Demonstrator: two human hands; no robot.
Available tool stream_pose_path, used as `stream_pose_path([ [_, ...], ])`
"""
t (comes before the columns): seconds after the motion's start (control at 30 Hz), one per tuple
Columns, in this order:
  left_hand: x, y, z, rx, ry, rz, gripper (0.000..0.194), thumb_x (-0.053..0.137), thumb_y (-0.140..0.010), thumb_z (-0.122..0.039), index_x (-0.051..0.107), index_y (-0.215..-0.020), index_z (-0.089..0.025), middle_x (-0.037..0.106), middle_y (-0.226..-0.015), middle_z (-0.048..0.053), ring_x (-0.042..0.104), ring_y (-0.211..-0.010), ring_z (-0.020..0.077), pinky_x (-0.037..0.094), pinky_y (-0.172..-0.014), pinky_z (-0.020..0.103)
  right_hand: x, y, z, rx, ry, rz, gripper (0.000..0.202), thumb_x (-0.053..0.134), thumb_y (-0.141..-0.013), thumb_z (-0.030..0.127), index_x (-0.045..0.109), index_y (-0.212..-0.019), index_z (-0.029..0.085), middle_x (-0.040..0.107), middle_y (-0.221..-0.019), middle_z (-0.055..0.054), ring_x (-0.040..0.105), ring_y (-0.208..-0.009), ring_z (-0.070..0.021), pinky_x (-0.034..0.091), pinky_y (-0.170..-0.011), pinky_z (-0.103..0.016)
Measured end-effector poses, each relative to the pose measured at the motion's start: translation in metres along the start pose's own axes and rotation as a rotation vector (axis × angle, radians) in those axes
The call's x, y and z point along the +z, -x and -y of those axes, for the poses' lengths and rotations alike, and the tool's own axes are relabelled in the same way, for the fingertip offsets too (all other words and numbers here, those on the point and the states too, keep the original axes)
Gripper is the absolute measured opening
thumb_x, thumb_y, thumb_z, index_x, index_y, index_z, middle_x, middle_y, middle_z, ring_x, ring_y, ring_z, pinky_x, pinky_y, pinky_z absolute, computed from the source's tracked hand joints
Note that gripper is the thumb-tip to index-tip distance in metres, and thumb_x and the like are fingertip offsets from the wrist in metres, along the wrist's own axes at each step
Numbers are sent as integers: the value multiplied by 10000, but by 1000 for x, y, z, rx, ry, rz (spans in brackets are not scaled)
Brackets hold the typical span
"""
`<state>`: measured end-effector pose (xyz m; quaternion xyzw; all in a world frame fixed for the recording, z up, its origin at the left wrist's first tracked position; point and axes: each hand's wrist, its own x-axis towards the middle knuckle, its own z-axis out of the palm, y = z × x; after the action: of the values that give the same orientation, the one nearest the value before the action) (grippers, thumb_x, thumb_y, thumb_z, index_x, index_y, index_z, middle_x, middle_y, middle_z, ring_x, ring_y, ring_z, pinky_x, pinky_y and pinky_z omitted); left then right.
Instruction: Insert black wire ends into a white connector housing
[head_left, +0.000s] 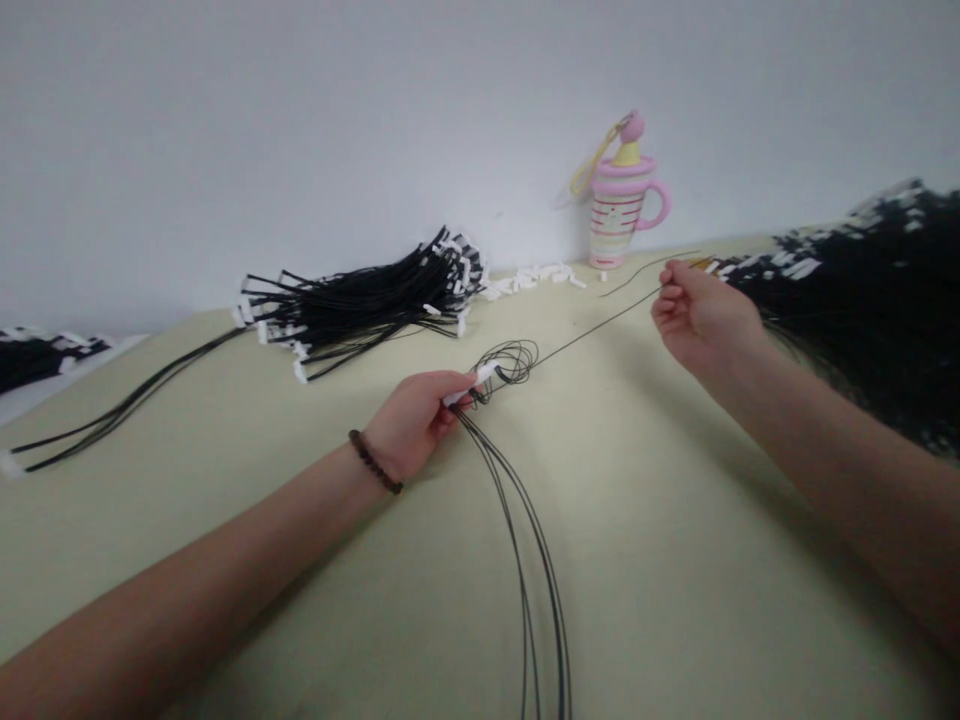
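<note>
My left hand (424, 420), with a dark bead bracelet at the wrist, pinches a white connector (486, 372) near the middle of the view. Thin black wires (517, 490) hang from it in a curve toward the bottom edge. Loose loops of thin black thread (525, 355) bunch beside the fingertips. From there one strand runs taut up to the right, where my right hand (694, 305) holds it pinched between thumb and fingers. The strand's loose end curves out past the right fingertips.
A bundle of black cables (367, 295) with white ends lies at the back left, small white pieces (536, 278) beside it. A pink-and-white cup (619, 215) stands by the wall. A large dark cable pile (862, 290) is at right; more cables lie far left.
</note>
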<state>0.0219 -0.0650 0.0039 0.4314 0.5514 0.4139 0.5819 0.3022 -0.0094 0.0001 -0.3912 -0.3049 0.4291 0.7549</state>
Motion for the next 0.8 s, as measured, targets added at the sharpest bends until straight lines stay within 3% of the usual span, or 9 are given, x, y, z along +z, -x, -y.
stream_pose_path([
  [0.1,-1,0,0,-5,-6,11,119,678,-610,-214,629,-620,-106,519,-578,-12,421,-497,43,266,-379,148,5,10,0,-67,42,-33,124,535,-783,102,512,-672,154,495,-628,43,377,-434,3,315,-404,-117],
  [0.17,-1,0,0,-2,-21,25,122,670,-619,-224,631,-624,-108,509,-560,-14,415,-492,44,266,-386,150,15,25,-5,-111,117,12,38,575,-756,120,557,-738,148,540,-621,32,401,-433,-11,313,-403,-133],
  [0.23,-2,-1,1,2,-31,27,124,663,-621,-230,632,-625,-110,503,-550,-14,406,-485,46,266,-392,155,27,49,-13,-172,250,129,81,621,-730,169,580,-797,148,576,-615,20,422,-426,-33,308,-399,-157],
  [0.33,-1,-1,1,2,-27,18,109,659,-611,-219,632,-609,-114,500,-546,-15,407,-489,52,269,-400,165,44,91,-24,-227,534,360,143,593,-767,265,593,-701,139,565,-561,8,422,-438,-47,301,-411,-171],
  [0.47,0,0,1,0,-15,21,120,662,-610,-223,622,-613,-110,498,-537,-17,390,-473,50,256,-397,169,52,128,-35,-253,730,619,171,535,-784,232,575,-643,145,499,-529,30,421,-483,-55,296,-452,-174],
  [0.57,1,1,0,9,-19,19,128,661,-611,-223,611,-618,-104,504,-539,-13,396,-471,51,248,-389,168,50,133,-42,-232,815,701,162,521,-760,180,576,-613,140,469,-516,38,400,-484,-52,281,-464,-174],
  [0.8,2,3,1,65,-113,55,182,660,-643,-267,567,-579,-125,486,-538,-21,373,-461,54,228,-387,183,49,130,-47,-198,823,734,151,511,-771,189,633,-697,142,506,-556,29,414,-510,-61,288,-483,-177],
])
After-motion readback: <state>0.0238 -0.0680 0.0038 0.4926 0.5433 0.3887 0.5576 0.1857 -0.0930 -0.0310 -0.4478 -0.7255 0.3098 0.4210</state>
